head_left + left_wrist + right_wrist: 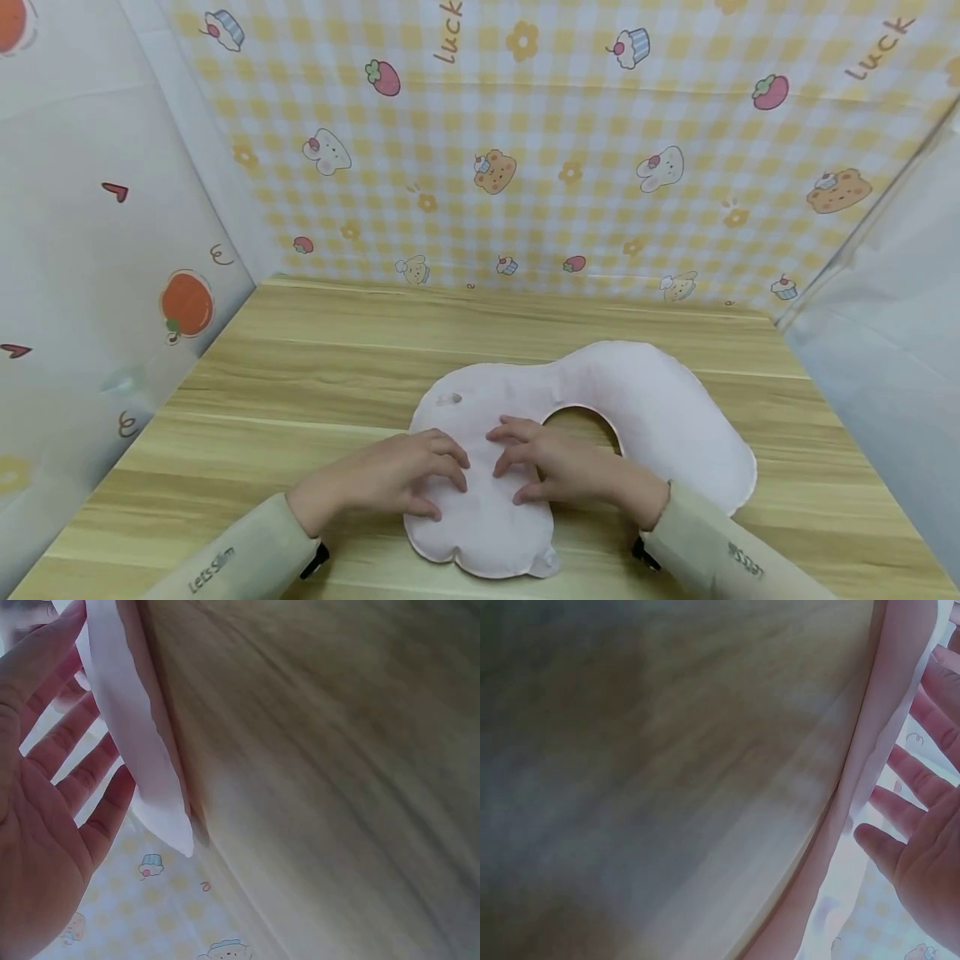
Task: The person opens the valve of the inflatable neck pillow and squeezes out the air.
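A pale pink U-shaped neck pillow [637,387] lies on the table with its opening toward the front right. My left hand [393,471] rests on the outer side of its left lobe, fingers spread and slightly bent. From the other side, my right hand [566,464] reaches over the inner curve and touches the same lobe with spread fingertips. Both wrist views show the thin pillow edge beside the loosely extended fingers. A small valve-like spot [450,399] is on the upper left of the pillow, and a small tab [546,563] sticks out at the lobe's lower corner.
The wood-grain table [300,375] reaches back to a yellow checked cloth wall [525,117]. A white printed sheet [90,250] borders the left side, and a plain pale sheet [892,333] the right.
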Demonstrator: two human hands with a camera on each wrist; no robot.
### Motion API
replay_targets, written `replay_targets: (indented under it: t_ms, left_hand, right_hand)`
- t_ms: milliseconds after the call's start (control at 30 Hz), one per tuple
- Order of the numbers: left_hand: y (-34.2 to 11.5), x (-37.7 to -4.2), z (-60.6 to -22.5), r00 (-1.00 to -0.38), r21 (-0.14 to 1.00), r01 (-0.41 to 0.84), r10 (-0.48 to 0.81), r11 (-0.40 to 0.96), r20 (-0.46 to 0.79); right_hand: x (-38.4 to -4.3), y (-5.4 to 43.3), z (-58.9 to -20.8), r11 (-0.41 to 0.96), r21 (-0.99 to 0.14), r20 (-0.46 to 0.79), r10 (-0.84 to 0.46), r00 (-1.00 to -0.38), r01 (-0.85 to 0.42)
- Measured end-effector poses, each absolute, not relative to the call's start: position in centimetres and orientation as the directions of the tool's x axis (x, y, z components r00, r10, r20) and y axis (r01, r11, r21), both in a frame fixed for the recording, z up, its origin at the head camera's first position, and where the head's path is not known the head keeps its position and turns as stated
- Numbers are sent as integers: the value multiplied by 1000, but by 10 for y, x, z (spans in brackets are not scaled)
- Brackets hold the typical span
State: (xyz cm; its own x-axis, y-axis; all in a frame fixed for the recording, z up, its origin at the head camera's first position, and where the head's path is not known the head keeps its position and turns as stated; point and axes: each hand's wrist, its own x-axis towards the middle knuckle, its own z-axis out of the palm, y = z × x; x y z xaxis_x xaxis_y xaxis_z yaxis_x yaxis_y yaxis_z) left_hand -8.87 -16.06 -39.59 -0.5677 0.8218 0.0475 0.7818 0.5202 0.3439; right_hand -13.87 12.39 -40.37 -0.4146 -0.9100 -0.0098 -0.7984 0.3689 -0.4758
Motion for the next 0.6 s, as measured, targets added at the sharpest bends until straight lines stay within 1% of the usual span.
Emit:
replay_targets:
  t_ms: [233, 367, 600]
  left_hand:
    - [-163, -87, -398, -572, 333, 776, 820, 535, 15]
    - [-164, -85, -399, -567, 328, 780, 823, 533, 13]
    - [-167, -85, -402, -558, 344, 783, 829, 519, 21]
  right_hand:
    - [-139, 122, -404, 375, -422, -13, -913, -408, -825]
    - [-139, 119, -405, 389, -368, -32, -913, -407, -844]
    - [-139, 118, -406, 423, -313, -64, -902, -426, -850]
